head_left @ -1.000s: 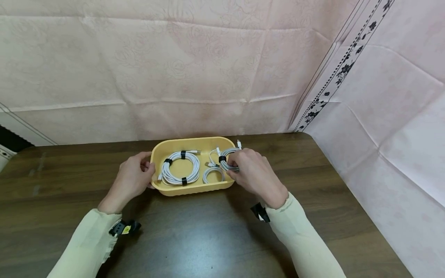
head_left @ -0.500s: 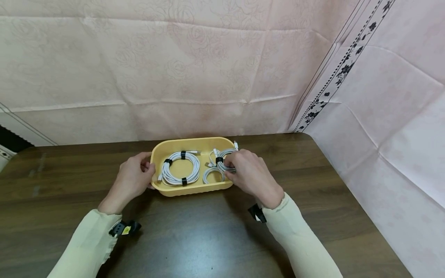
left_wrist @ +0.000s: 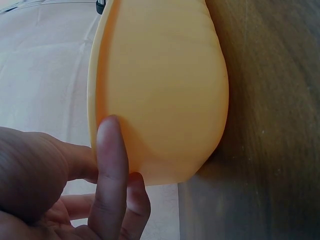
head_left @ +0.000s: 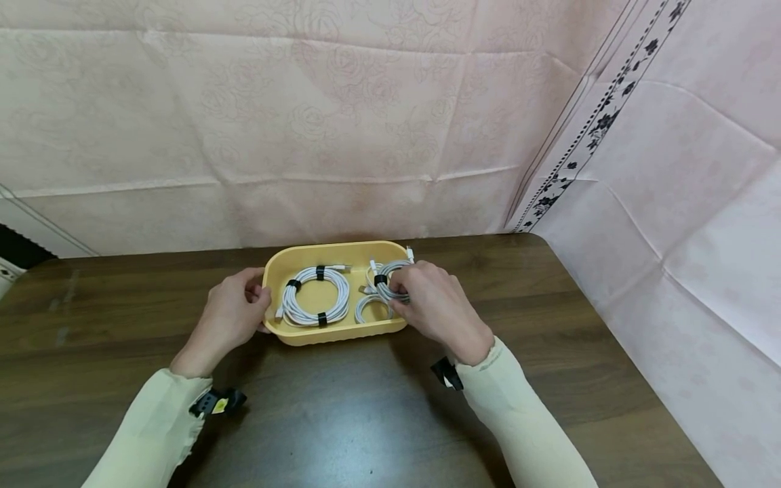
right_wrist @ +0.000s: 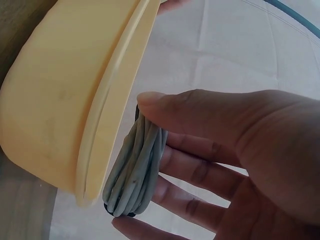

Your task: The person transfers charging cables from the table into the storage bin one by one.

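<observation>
A yellow plastic tray [head_left: 338, 332] rests on the table, with my left hand [head_left: 228, 312] pinching its left rim. In the left wrist view, fingers lie along the outer wall of the tray [left_wrist: 165, 90] and the thumb is at the rim. My right hand [head_left: 436, 301] holds a coiled grey-white cable [head_left: 384, 289] over the tray's right end. The right wrist view has this cable coil [right_wrist: 132, 170] between thumb and fingers, above the tray rim, with black ties on it. Inside the tray sit a larger white cable coil [head_left: 344, 295] with black straps and a smaller coil [head_left: 360, 313], partly overlapped by the held one.
The dark wood table [head_left: 342, 420] spreads around the tray. Behind it hangs a pale pink patterned cloth [head_left: 342, 135], close to the table's back edge. More cloth [head_left: 689, 224] with a black floral band hangs at the right side.
My right hand has shifted slightly left with the cable coil, bringing it further over the tray. The left hand keeps its place on the rim.
</observation>
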{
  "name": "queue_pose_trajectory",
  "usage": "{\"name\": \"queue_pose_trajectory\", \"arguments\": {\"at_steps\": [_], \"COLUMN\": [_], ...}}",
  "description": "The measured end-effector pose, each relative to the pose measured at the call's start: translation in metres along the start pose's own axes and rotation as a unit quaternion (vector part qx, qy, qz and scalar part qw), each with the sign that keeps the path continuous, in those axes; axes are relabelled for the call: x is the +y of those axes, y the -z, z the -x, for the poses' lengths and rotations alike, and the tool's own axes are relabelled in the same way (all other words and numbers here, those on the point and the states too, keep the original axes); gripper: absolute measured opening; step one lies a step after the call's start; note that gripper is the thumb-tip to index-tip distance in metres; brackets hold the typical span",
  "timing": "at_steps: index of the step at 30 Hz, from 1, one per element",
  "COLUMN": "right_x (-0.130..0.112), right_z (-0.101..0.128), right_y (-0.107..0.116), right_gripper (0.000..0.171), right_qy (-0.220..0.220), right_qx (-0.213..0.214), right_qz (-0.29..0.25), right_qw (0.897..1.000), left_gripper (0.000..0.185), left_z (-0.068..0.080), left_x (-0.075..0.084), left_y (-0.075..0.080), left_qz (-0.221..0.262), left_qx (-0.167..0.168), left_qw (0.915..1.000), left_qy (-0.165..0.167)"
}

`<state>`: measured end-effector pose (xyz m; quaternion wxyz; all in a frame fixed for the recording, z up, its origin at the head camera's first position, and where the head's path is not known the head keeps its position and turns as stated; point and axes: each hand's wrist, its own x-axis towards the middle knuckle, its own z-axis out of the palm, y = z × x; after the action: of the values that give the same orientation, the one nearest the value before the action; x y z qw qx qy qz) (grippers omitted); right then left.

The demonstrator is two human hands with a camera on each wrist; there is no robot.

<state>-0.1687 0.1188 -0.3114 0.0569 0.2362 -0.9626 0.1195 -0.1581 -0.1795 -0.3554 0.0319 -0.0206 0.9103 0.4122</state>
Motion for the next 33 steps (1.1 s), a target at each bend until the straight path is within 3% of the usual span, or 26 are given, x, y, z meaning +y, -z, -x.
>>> {"name": "queue_pose_trajectory", "arguments": {"at_steps": [33], "right_x": [-0.014], "right_z": [-0.007], "right_y": [-0.004], "right_gripper": [0.015], "right_qy": [0.009], "right_qx": [-0.006], "right_qz": [-0.009], "right_qw": [1.0], "left_gripper": [0.05], "left_z": [0.0], "left_x": [-0.001], "left_y": [0.001], "left_qz": [-0.003], "left_qx": [0.004], "left_qw": [1.0], "left_qy": [-0.005]}}
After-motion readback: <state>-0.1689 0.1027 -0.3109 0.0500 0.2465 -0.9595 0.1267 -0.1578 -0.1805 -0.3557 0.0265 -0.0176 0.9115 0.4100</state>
